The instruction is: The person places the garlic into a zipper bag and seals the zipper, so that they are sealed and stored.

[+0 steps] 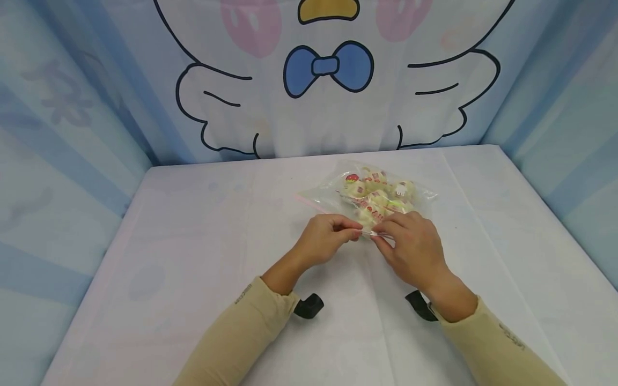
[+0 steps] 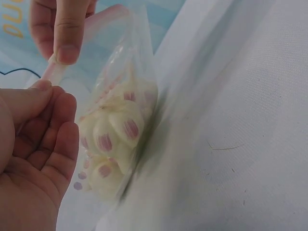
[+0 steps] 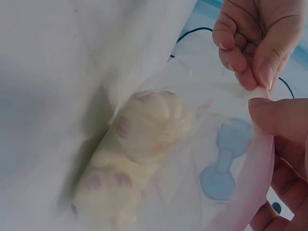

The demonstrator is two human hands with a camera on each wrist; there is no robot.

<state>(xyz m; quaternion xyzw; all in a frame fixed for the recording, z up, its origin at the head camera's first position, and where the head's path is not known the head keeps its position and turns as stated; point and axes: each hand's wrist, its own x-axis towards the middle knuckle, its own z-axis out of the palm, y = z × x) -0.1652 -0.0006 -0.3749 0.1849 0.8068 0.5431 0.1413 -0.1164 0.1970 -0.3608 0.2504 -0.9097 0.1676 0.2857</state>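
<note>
A clear zip bag (image 1: 333,185) lies on the table, its opening edge raised toward the person. Inside are several pale yellow, rounded pieces (image 1: 376,195) with pink markings; their exact kind is unclear. My left hand (image 1: 322,239) pinches one spot of the bag's edge between thumb and forefinger. Right beside it, my right hand (image 1: 416,247) pinches the same edge with thumb and fingers. The left wrist view shows the pinkish zip strip (image 2: 103,18) running from the fingertips. In the right wrist view, the strip (image 3: 245,192) curves down below the right thumb.
A white cloth covers the table (image 1: 193,241). Behind it hangs a curtain (image 1: 328,123) printed with a cartoon figure and blue bow; pale blue curtains (image 1: 53,177) flank both sides. Black mounts (image 1: 309,306) stick out from the beige sleeves (image 1: 241,338).
</note>
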